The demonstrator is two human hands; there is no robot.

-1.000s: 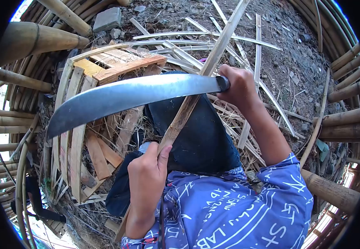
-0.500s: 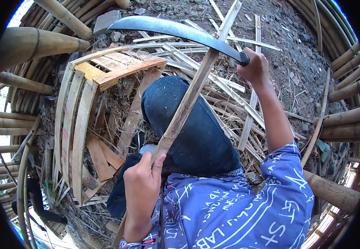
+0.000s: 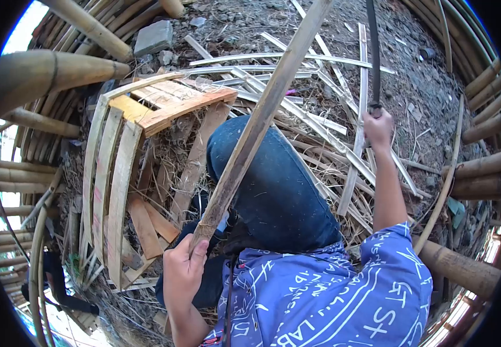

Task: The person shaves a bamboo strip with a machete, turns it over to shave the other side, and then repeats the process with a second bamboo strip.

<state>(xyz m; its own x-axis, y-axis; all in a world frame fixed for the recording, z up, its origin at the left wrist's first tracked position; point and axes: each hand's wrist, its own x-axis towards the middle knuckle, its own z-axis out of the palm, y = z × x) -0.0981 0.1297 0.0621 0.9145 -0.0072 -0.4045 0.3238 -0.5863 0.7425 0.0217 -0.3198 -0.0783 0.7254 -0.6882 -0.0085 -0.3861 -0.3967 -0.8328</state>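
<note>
My left hand (image 3: 184,272) is closed round the lower end of a long split bamboo strip (image 3: 260,118). The strip slants up and away over my bent knee (image 3: 279,179), and its far end leaves the top of the view. Out to the right, my right hand (image 3: 379,128) grips the dark handle of a machete (image 3: 373,55). Its blade points away from me, seen nearly edge-on, and stands apart from the strip. Several pale bamboo strips (image 3: 325,118) and thin shavings lie on the ground beyond and beside my knee.
A wooden crate (image 3: 124,191) of slats stands tilted to my left, scraps of board inside. Behind it lies a grey block (image 3: 153,38). Thick bamboo poles (image 3: 59,69) jut in from the left, others (image 3: 464,269) from the right. Another person's dark-clothed limb (image 3: 65,292) shows at lower left.
The machete has come off the strip and swung out to the right, turning from crosswise to pointing away. My left hand has shifted slightly left and down with the strip.
</note>
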